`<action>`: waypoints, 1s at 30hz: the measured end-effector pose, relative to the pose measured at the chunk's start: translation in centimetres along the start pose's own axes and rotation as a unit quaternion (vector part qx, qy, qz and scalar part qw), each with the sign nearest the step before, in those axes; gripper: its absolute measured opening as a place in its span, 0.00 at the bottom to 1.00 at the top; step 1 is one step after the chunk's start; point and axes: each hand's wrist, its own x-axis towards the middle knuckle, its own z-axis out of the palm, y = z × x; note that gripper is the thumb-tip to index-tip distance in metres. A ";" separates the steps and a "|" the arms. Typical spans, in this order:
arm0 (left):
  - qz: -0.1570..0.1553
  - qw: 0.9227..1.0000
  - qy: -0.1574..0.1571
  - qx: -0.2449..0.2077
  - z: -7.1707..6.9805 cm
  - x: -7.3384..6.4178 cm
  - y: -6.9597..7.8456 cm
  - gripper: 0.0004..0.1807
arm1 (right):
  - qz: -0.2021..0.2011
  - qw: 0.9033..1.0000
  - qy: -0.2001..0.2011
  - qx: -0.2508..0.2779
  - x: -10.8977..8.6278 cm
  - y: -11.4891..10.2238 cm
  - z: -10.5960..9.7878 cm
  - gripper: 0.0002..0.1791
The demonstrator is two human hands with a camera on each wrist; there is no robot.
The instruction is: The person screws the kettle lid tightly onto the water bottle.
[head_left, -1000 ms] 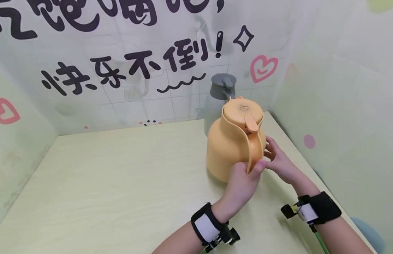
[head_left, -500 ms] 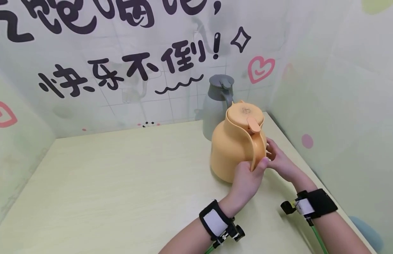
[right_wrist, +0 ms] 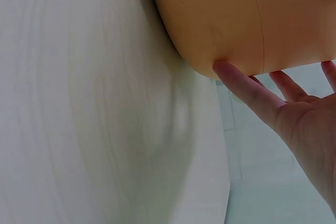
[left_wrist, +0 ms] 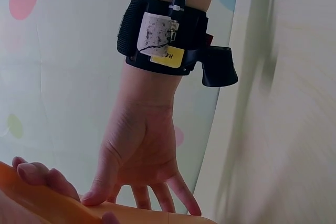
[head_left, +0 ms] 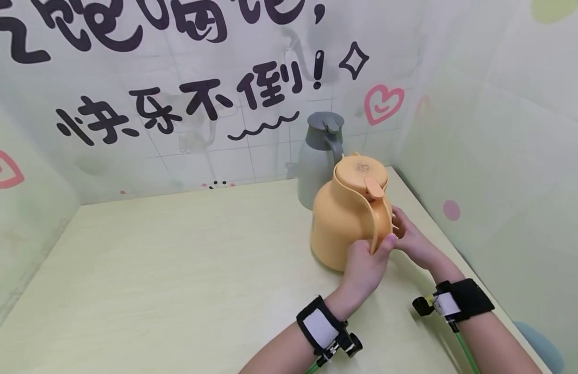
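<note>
An orange thermos jug (head_left: 340,228) stands upright at the right of the table, its lid lever and handle turned toward me. My left hand (head_left: 367,262) grips the lower part of the jug's handle (head_left: 378,218), the thumb lying along it. Curled left fingers (left_wrist: 39,174) show at the lower left of the left wrist view. My right hand (head_left: 412,241) is on the jug's right side, fingers spread. In the right wrist view, the right hand (right_wrist: 304,111) touches the jug's lower wall with extended fingertips; the base is right at the tabletop.
A grey thermos jug (head_left: 312,174) stands close behind the orange one, partly hidden by it, near the back wall (head_left: 190,166). The right wall (head_left: 494,171) runs along the table's right edge. Pale wooden tabletop (head_left: 176,270) extends to the left.
The orange jug has shifted slightly to the right, with both hands staying on it. More of the grey jug behind shows. In the last half second hardly anything moves.
</note>
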 end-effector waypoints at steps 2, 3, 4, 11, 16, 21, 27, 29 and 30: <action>0.002 1.000 0.002 -0.001 0.0 0.1 0.0 0.30 | 0.009 1.000 0.002 -0.002 0.1 -0.1 -0.1 0.44; 0.003 1.000 0.003 0.000 0.0 0.1 0.0 0.30 | 0.018 1.000 0.002 -0.005 0.2 -0.2 -0.1 0.44; 0.005 1.000 0.004 0.002 0.0 0.2 0.0 0.30 | 0.022 1.000 0.003 -0.004 0.2 -0.2 -0.1 0.44; 0.007 1.000 0.006 0.005 0.1 0.1 -0.1 0.30 | 0.037 0.999 -0.001 0.001 0.2 -0.2 0.0 0.41; -0.005 1.000 -0.003 0.002 0.0 0.0 -0.1 0.30 | 0.044 0.999 0.004 -0.013 0.0 0.0 -0.1 0.41; -0.025 1.000 -0.013 -0.009 -0.2 0.0 0.0 0.30 | 0.048 0.999 0.007 -0.025 -0.1 0.0 0.0 0.42; -0.045 0.999 -0.018 -0.019 -0.2 -0.1 0.2 0.31 | 0.038 0.999 0.007 -0.022 -0.2 -0.1 0.0 0.40; -0.049 0.998 -0.018 -0.019 -0.1 -0.1 0.3 0.31 | 0.034 0.999 0.005 -0.020 -0.2 0.0 0.0 0.39; -0.051 0.998 -0.019 -0.021 -0.1 -0.1 0.4 0.32 | 0.031 0.999 0.005 -0.020 -0.3 0.0 0.0 0.39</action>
